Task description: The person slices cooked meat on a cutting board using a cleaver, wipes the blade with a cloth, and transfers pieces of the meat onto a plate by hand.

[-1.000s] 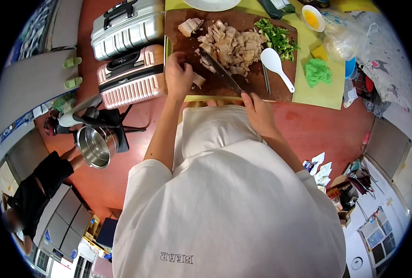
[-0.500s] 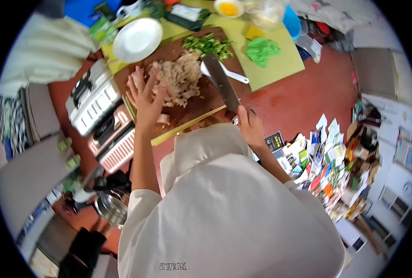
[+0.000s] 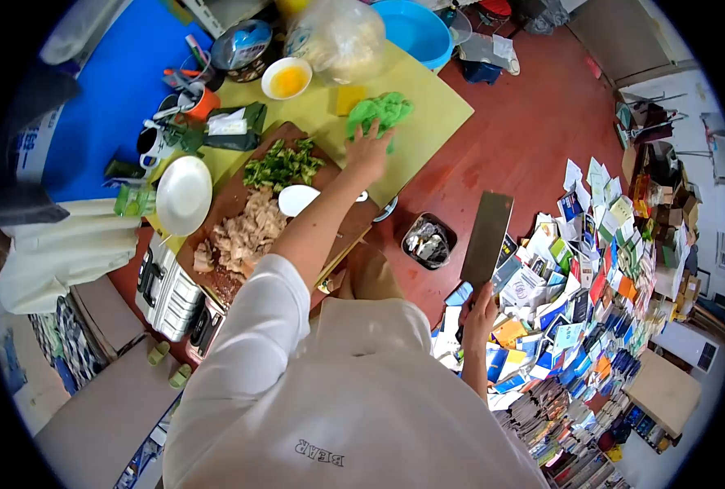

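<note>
My left hand [image 3: 368, 155] reaches across the table, its fingers stretched and apart, touching a crumpled green cloth [image 3: 385, 109]. In my right hand [image 3: 481, 311] is a cleaver [image 3: 488, 236], held by the handle with its broad blade pointing up, off to the right of the table. A pile of chopped pale meat [image 3: 247, 232] lies on the brown cutting board [image 3: 342, 224], with chopped green vegetables [image 3: 281, 165] behind it. Beside them rests a white spoon [image 3: 297, 200], partly hidden by my left forearm.
A white plate [image 3: 184, 196] sits left of the board. Behind are a bowl of yellow liquid [image 3: 287, 79], a plastic bag [image 3: 338, 41], a yellow sponge [image 3: 350, 100] and a blue basin [image 3: 415, 31]. A bin [image 3: 428, 241] and heaped books [image 3: 566, 301] occupy the floor to the right.
My left hand has left the meat and moved right to the green cloth. The cleaver has swung from over the board out past the table's right side. The view has turned.
</note>
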Tool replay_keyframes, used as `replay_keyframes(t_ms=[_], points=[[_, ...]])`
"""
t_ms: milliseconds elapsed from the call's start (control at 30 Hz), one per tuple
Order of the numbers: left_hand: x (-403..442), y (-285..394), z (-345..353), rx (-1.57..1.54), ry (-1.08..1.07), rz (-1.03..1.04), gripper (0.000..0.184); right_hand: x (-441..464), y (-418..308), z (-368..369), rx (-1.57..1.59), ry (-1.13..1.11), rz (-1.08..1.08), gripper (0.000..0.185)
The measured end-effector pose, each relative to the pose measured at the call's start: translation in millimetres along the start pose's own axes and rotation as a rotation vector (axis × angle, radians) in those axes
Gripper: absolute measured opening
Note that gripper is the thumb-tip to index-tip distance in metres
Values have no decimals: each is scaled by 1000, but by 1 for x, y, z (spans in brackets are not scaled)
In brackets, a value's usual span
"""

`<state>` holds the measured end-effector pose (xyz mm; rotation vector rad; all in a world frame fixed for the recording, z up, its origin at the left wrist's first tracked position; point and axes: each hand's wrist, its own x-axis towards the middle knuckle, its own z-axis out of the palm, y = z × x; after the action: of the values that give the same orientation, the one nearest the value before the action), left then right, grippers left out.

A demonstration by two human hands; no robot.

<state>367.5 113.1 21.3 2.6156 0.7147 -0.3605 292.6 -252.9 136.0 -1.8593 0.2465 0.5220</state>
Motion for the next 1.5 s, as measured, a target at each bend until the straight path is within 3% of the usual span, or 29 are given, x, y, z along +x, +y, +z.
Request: replay_keyframes(t_ms=[33,133,167,200,267,333,400,533,600,733,833,933,1000,1067,1133,1200,1267,1400,1467,1500], points=[[4,0,5,59,120,20,54,2,5,-5,7,1,2,53],[39,-19,10,195,81,149,47,11,12,-12,58,34,65,53],[46,-28,17,187,360,198,30,14,11,-13,58,34,66,53],[47,-29,10,188,356,200,30,16,9,-13,57,33,67,53],[52,-29,-9,-355,464,119,26,26,3,-10,85,16,62,53],[48,-20,-32,-469,479,71,25,37,-5,-5,119,-12,68,53],[37,-19,-53,-934,387,-6,30,49,-17,5,122,-24,55,53],[-9,-4,-91,-1247,293,-76,34,82,-58,40,72,-126,-153,45],[-34,3,-106,-1287,299,-34,33,91,-92,64,-124,-86,-258,38],[-81,21,-139,-1395,243,-18,33,106,-145,121,80,-150,-462,36],[-94,19,-143,-1336,185,160,32,103,-168,149,-1,-234,-384,36],[-100,7,-138,-1318,132,269,26,87,-170,167,171,-342,-346,28],[-108,-1,-132,-1364,181,104,20,78,-168,172,222,-333,-359,27],[-127,7,-130,-1475,247,65,18,72,-169,170,317,-314,-372,26],[-132,13,-112,-1571,463,-116,24,63,-177,165,366,-301,-387,25],[-128,10,-93,-1537,547,-92,32,57,-178,162,390,-335,-398,25],[-144,28,-107,-1663,226,-89,32,49,-175,161,414,-366,-404,24],[-135,46,-92,-2240,-363,111,30,43,-156,162,189,-366,-474,20],[-130,53,-85,-2366,-474,120,32,40,-151,162,-113,-131,-867,19],[-125,53,-70,-2427,-490,216,31,23,-161,156,-225,-67,-846,15]])
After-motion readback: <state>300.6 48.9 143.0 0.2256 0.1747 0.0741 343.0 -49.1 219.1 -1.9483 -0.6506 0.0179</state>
